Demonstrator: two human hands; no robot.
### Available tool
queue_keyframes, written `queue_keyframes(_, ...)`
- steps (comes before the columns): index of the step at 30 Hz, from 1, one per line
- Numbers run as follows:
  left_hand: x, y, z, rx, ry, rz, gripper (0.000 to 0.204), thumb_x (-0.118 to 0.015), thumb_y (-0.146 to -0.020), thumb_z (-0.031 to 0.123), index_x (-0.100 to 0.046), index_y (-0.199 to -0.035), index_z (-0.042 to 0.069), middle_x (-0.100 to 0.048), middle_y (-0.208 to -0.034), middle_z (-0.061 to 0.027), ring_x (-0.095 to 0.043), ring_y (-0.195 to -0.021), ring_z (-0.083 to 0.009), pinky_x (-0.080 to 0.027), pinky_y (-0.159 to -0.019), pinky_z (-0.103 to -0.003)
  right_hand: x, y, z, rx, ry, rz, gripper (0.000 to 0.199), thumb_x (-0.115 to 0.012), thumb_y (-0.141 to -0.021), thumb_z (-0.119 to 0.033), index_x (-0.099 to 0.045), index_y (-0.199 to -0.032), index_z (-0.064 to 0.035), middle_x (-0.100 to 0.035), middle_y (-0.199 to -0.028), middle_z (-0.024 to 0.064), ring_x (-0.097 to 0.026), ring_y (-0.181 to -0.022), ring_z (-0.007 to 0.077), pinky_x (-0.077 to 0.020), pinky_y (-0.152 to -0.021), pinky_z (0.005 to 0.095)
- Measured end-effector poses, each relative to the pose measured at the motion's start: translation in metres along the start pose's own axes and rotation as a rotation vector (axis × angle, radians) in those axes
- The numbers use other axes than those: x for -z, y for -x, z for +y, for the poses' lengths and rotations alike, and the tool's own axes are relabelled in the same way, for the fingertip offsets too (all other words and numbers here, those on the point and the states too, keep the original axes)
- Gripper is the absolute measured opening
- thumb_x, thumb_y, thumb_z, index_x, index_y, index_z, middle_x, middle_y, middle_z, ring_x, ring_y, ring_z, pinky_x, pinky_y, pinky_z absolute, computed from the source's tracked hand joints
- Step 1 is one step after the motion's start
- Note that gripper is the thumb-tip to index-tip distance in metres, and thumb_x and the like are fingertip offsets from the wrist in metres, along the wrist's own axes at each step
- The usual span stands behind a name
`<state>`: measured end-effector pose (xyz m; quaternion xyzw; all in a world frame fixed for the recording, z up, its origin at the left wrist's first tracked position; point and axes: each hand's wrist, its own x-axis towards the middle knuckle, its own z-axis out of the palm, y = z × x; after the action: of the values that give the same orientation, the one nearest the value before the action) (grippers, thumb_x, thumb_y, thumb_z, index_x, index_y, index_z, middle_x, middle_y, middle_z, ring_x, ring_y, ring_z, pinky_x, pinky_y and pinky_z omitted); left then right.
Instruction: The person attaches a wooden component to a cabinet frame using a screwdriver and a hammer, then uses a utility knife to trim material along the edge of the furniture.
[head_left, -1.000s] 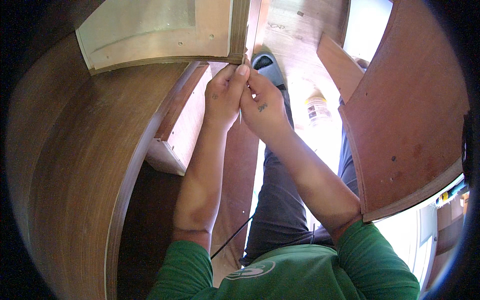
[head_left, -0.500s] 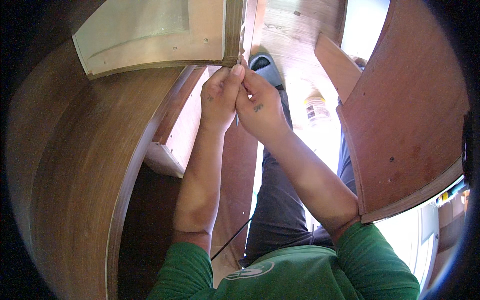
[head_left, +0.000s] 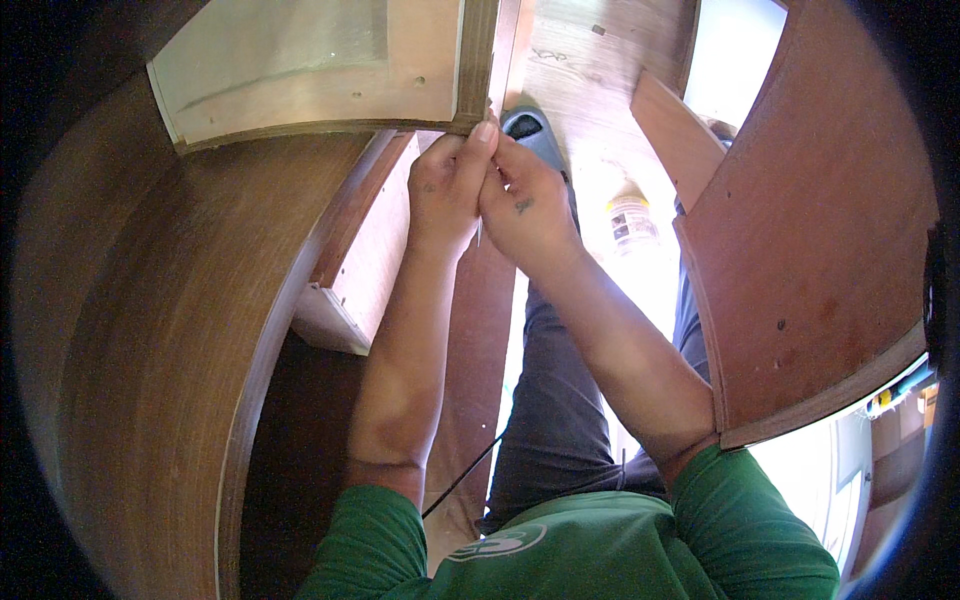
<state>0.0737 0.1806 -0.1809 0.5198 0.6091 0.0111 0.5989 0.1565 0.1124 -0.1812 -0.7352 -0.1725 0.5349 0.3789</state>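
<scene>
- Pinching a thin strip (head_left: 479,236), mostly hidden, between pressed fingertips of left hand (head_left: 443,190) and right hand (head_left: 528,200).
- Held beside framed wooden panel's (head_left: 305,70) lower right corner.

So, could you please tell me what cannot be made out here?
All in the head view:
Most fingertips of the left hand and right hand: hidden by the hands.
Full shape of the thin sliver: covered by the hands.
Inside of the dark opening: lost in shadow.
Lower edge of the yellow-rimmed tub: washed out by glare.
</scene>
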Motion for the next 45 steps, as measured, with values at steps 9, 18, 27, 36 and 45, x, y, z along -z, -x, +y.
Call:
queue_keyframes(9, 0.006, 0.006, -0.025, 0.093, 0.334, -0.155, 0.045, -0.070, -0.095, 0.036, -0.066, -0.115, -0.004, -0.071, -0.102, -0.0082, -0.063, -0.094, -0.0103, -0.047, -0.087, -0.024, -0.008, 0.016, 0.018, -0.165, -0.081, 0.052, 0.041, -0.055, -0.098, -0.020, -0.054, -0.135, -0.0013, -0.067, -0.097, 0.0220, -0.067, -0.089, 0.0324, -0.0534, -0.077, 0.0394)
queue_keyframes(18, -0.042, 0.007, -0.016, 0.276, 1.208, 0.005, 0.030, -0.066, -0.096, 0.027, -0.065, -0.120, 0.010, -0.068, -0.119, -0.0035, -0.057, -0.119, -0.0227, -0.041, -0.102, -0.044, 0.048, 0.105, 0.069, -0.499, -0.177, -0.115, 0.061, -0.056, -0.102, -0.026, -0.035, -0.153, 0.0015, -0.059, -0.089, 0.0042, -0.058, -0.078, 0.0112, -0.0509, -0.067, 0.0257)
queue_keyframes(27, -0.091, 0.003, 0.006, 0.198, 1.650, 0.258, 0.020, -0.067, -0.096, 0.032, -0.064, -0.106, 0.014, -0.066, -0.106, 0.0001, -0.056, -0.113, -0.0198, -0.039, -0.095, -0.043, 0.111, 0.177, 0.086, -0.472, 0.002, -0.291, 0.066, -0.061, -0.102, -0.031, -0.035, -0.153, 0.0026, -0.061, -0.095, 0.0050, -0.057, -0.082, 0.0103, -0.0475, -0.074, 0.0248)
queue_keyframes(36, -0.109, 0.020, -0.061, 0.254, 0.566, 0.235, 0.028, -0.063, -0.097, 0.027, -0.067, -0.100, 0.000, -0.072, -0.096, -0.0104, -0.066, -0.090, -0.0129, -0.051, -0.077, -0.028, 0.177, 0.206, 0.097, -0.465, 0.183, -0.425, 0.060, -0.061, -0.101, -0.025, -0.039, -0.151, 0.0010, -0.064, -0.100, 0.0092, -0.060, -0.082, 0.0113, -0.0515, -0.071, 0.0254)
queue_keyframes(45, -0.090, 0.035, -0.010, 0.052, 1.164, 0.489, 0.042, -0.059, -0.095, 0.010, -0.057, -0.137, 0.004, -0.060, -0.132, -0.0087, -0.059, -0.112, -0.0179, -0.046, -0.096, -0.035, 0.204, 0.203, 0.105, -0.353, 0.356, -0.519, 0.062, -0.060, -0.102, -0.016, -0.032, -0.155, -0.0006, -0.059, -0.100, 0.0006, -0.054, -0.084, 0.0061, -0.0473, -0.070, 0.0221)
